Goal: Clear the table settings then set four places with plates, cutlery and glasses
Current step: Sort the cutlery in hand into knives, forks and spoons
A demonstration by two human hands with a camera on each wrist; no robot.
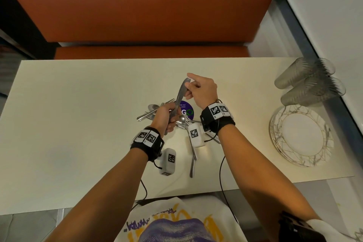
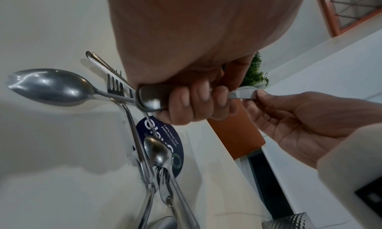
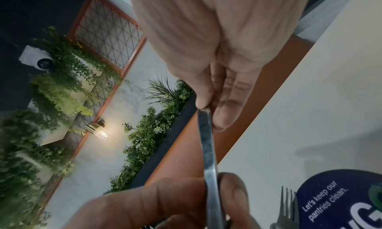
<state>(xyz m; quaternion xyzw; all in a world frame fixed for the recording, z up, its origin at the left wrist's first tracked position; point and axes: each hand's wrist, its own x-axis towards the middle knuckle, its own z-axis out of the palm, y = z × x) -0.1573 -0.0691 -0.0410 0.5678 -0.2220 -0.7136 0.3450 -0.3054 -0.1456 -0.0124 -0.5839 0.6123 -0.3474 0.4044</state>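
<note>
Above the middle of the cream table, both hands hold one steel table knife. My left hand grips its handle with the fingers curled round it. My right hand pinches the serrated blade near its tip between thumb and fingers. Under the hands, a loose pile of forks and spoons lies on the table, including a large spoon. Marbled plates are stacked at the right. Ribbed glasses stand nested beyond them.
A round purple sticker is on the table beneath the cutlery. An orange bench seat runs along the far side. More cutlery lies near the front edge, between my wrists. The table's left half is bare.
</note>
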